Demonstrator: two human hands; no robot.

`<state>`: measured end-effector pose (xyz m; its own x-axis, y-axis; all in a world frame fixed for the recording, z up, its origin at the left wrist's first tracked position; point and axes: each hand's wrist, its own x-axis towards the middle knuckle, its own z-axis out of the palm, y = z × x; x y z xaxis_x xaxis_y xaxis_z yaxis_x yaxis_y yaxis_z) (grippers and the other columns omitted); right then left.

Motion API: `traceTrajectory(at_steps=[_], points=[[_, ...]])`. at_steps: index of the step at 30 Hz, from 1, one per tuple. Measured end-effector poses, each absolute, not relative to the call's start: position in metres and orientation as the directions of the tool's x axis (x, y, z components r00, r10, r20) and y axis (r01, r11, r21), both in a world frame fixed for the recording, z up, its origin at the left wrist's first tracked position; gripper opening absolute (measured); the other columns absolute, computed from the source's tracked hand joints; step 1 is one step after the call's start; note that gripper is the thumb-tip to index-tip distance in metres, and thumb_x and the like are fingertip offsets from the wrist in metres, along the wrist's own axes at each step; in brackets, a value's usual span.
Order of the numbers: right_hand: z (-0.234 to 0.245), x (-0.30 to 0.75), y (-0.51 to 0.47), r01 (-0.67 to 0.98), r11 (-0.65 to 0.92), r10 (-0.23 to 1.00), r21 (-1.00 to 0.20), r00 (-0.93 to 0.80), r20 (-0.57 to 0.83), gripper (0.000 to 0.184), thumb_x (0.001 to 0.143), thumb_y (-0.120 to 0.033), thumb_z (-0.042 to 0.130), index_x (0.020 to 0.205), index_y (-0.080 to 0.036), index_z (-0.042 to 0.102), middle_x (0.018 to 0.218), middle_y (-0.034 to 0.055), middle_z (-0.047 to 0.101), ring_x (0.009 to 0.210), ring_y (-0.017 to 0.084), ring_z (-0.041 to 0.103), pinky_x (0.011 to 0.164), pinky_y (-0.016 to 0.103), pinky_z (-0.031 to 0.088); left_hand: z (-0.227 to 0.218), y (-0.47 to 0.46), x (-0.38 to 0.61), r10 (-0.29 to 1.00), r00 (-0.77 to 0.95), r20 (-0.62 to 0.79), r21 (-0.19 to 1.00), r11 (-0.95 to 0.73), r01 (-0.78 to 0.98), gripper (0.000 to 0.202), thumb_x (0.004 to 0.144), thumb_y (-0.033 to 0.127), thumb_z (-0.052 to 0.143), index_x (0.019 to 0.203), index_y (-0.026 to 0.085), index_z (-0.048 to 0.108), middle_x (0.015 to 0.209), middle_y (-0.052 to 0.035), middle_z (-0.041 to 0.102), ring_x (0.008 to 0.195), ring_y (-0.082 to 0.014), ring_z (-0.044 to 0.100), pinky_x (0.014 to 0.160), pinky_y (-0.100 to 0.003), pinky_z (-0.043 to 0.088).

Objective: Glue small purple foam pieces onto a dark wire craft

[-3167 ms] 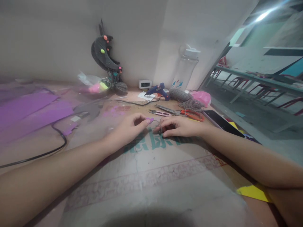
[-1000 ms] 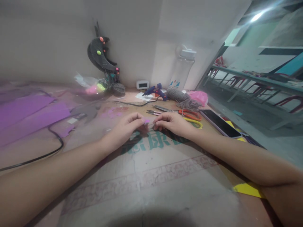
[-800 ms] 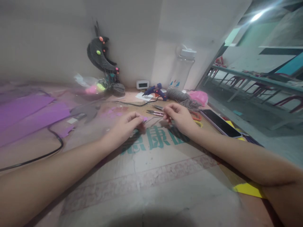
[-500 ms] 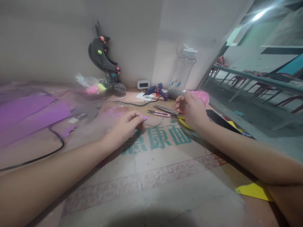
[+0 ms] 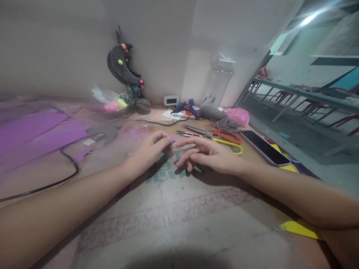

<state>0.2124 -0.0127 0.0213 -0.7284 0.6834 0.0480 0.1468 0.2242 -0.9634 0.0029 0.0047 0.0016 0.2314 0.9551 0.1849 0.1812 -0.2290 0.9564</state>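
Note:
My left hand (image 5: pixel 150 150) rests on the cardboard sheet (image 5: pixel 179 209) with its fingertips pinched on a small purple piece (image 5: pixel 171 139). A thin grey thread (image 5: pixel 183 148) runs from that piece toward my right hand (image 5: pixel 206 155). That hand lies just right of the left one with its fingers stretched out and spread, and it grips nothing that I can see. Orange-handled scissors (image 5: pixel 221 133) and small pink snips (image 5: pixel 186 133) lie just beyond both hands.
A blue glue gun (image 5: pixel 187 107), grey yarn ball (image 5: pixel 213 113), pink bag (image 5: pixel 239 115), clear bottle (image 5: pixel 220 84) and small clock (image 5: pixel 171 100) stand at the back. A phone (image 5: pixel 265 148) lies right. Purple sheets (image 5: pixel 30 130) and a black cable (image 5: pixel 56 179) are left.
My right hand let go of the pinch beside the purple piece, reached back toward the yarn and pink bag, then returned next to the left hand with fingers spread. The left hand stayed put.

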Motion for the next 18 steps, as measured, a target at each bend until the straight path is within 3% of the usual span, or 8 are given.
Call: traceTrajectory(at_steps=[8, 11, 14, 18], points=[[0.01, 0.21, -0.008, 0.082, 0.119, 0.729, -0.99, -0.684, 0.031, 0.036, 0.088, -0.018, 0.054, 0.123, -0.019, 0.049, 0.097, 0.0057, 0.074, 0.064, 0.008, 0.064, 0.055, 0.018, 0.047, -0.002, 0.007, 0.003, 0.955, 0.221, 0.197, 0.955, -0.238, 0.177, 0.019, 0.082, 0.035, 0.057, 0.071, 0.019, 0.06, 0.067, 0.0019, 0.058, 0.068, -0.0148, 0.054, 0.067, -0.028, 0.041], [0.011, 0.209, -0.009, 0.091, 0.145, 0.725, -0.985, -0.687, 0.044, 0.029, 0.087, -0.018, 0.053, 0.117, -0.018, 0.052, 0.08, 0.0014, 0.072, 0.059, 0.007, 0.059, 0.053, 0.018, 0.045, -0.003, 0.007, 0.003, 0.956, 0.221, 0.193, 0.954, -0.236, 0.187, 0.019, 0.082, 0.035, 0.058, 0.071, 0.019, 0.06, 0.069, 0.0016, 0.058, 0.069, -0.0148, 0.054, 0.068, -0.028, 0.042], [0.008, 0.209, -0.008, 0.087, 0.189, 0.751, -0.978, -0.654, 0.087, 0.021, 0.081, -0.011, 0.05, 0.101, -0.018, 0.055, 0.06, -0.0055, 0.062, 0.052, 0.006, 0.052, 0.05, 0.018, 0.04, -0.002, 0.006, 0.003, 0.959, 0.222, 0.177, 0.958, -0.219, 0.185, 0.02, 0.082, 0.036, 0.058, 0.071, 0.019, 0.059, 0.07, 0.0006, 0.06, 0.07, -0.0155, 0.056, 0.07, -0.029, 0.043], [0.005, 0.21, -0.007, 0.041, 0.213, 0.778, -0.976, -0.612, 0.144, 0.023, 0.073, -0.005, 0.043, 0.089, -0.019, 0.053, 0.056, -0.0075, 0.052, 0.049, 0.006, 0.044, 0.047, 0.017, 0.033, -0.003, 0.006, 0.003, 0.958, 0.232, 0.168, 0.961, -0.212, 0.179, 0.021, 0.083, 0.037, 0.057, 0.072, 0.019, 0.059, 0.071, -0.0003, 0.062, 0.071, -0.0156, 0.057, 0.071, -0.029, 0.044]])
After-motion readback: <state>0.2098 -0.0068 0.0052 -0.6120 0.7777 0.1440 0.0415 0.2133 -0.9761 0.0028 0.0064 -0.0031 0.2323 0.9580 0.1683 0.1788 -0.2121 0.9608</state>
